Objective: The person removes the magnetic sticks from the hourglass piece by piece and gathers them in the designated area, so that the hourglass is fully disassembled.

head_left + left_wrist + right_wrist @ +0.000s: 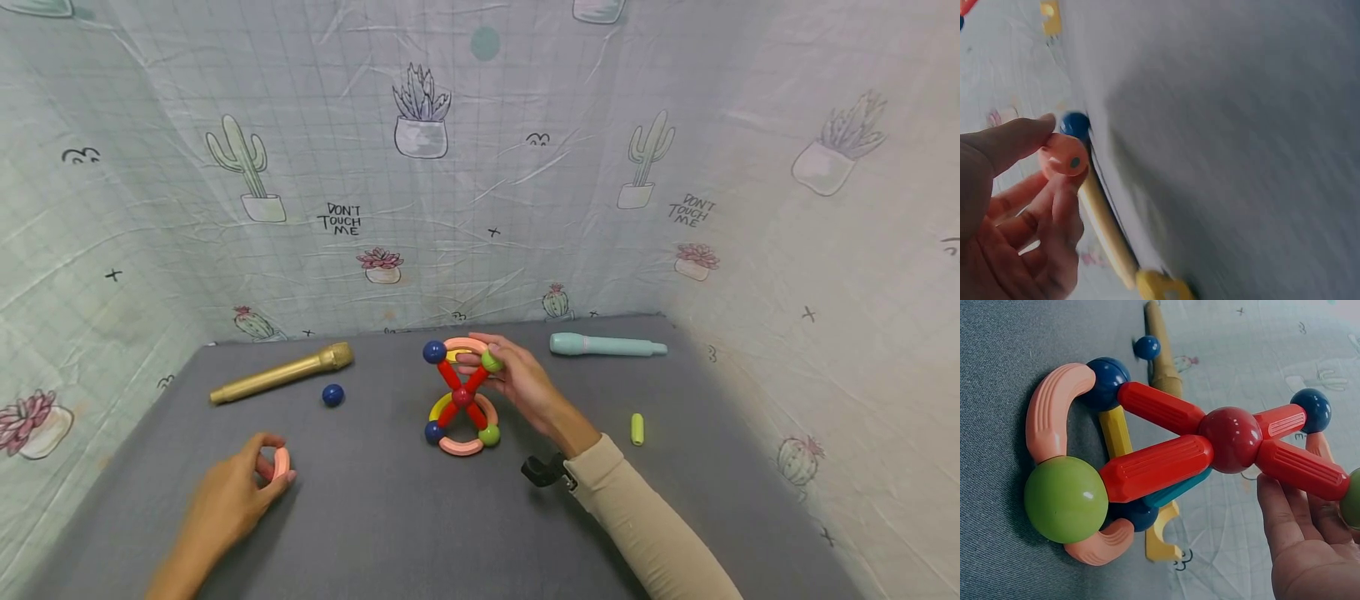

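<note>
Remotely, I watch the right hand (528,389) gripping the toy (462,397) and, left of the toy, the left hand (234,497) pinching a pink curved stick (281,463).

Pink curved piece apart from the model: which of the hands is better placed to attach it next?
Probably the left hand: it pinches this pink piece, while the right hand grips the model near its upper green ball.
</note>
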Demonstrator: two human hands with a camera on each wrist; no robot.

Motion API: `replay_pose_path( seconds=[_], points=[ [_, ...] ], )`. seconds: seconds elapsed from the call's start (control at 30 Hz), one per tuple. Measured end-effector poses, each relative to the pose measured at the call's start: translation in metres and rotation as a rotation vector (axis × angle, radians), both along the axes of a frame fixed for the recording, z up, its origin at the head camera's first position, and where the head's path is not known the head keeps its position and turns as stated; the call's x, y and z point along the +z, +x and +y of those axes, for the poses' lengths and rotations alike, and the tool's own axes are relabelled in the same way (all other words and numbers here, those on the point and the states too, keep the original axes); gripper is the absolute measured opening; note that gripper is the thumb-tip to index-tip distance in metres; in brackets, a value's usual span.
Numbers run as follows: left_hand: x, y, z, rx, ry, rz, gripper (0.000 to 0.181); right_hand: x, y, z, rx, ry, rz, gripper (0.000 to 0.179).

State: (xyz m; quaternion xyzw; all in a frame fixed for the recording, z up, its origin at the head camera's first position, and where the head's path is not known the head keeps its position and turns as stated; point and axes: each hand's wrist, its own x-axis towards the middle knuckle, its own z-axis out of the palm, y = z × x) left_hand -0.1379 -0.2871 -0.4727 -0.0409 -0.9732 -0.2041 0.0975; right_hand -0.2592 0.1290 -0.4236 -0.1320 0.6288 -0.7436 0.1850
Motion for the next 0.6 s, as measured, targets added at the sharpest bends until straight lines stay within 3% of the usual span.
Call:
replay_pose_path(
  seconds=[0.17, 0.33, 0.47, 0.6],
  points=[
    [-0.001, 0.006, -0.018, 0.031, -0.092, -0.082, 0.046, 0.0, -0.001, -0.002, -0.017, -0.001, 0.017, 0.047],
    [-0.002, 0.009, -0.025, 0.043, -0.119, -0.146, 0.04, 0.002, -0.003, -0.005, -0.05, 0.027, 0.038, 0.047],
    [-0.005, 0.01, -0.027, 0.041, -0.121, -0.132, 0.039, 0.006, -0.004, -0.008, -0.088, 0.102, 0.053, 0.041],
    [-0.004, 0.007, -0.023, 0.043, -0.119, -0.044, 0.044, 0.009, -0.006, -0.011, -0.116, 0.183, 0.065, 0.035]
  ],
)
